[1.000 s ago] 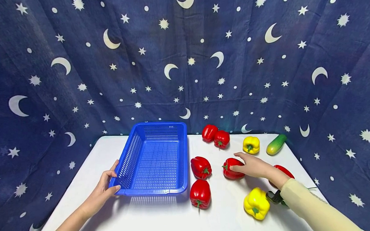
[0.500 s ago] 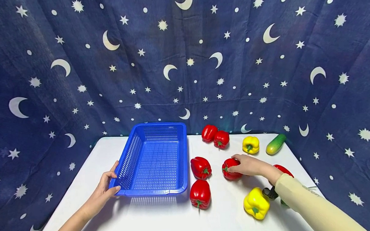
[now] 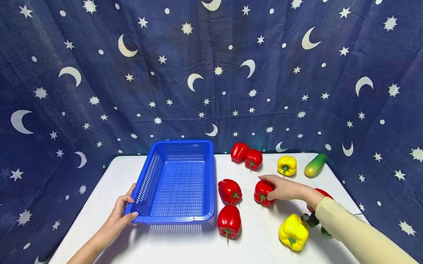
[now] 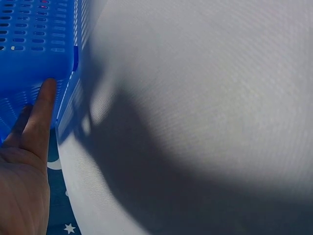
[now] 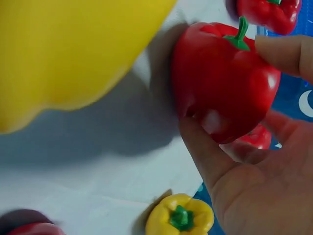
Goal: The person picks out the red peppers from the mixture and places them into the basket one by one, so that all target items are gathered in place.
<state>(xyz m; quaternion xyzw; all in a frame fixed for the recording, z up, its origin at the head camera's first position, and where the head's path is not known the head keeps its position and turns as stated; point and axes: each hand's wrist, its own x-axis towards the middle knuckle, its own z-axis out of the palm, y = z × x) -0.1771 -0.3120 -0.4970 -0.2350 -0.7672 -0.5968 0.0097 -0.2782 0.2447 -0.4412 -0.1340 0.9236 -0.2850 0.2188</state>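
My right hand [image 3: 277, 188] grips a red bell pepper [image 3: 263, 193] [image 5: 222, 81] in the middle of the white table [image 3: 193, 248], fingers curled over its top and thumb at its side. The pepper is tipped, its green stem toward me. My left hand [image 3: 122, 212] [image 4: 29, 137] holds the near left corner of an empty blue mesh basket [image 3: 175, 220] [image 4: 34, 44], thumb on the rim and fingers outside the wall.
Two more red peppers [image 3: 229, 191] [image 3: 228, 221] lie just right of the basket. A red pair [image 3: 246, 154], a yellow pepper [image 3: 287, 165] and a cucumber [image 3: 315, 164] sit at the back. Another yellow pepper [image 3: 292, 232] lies near my right forearm. Starry blue cloth hangs behind.
My right hand has closed round the red pepper and tipped it, shifting slightly left. The left hand and the basket have stayed still.
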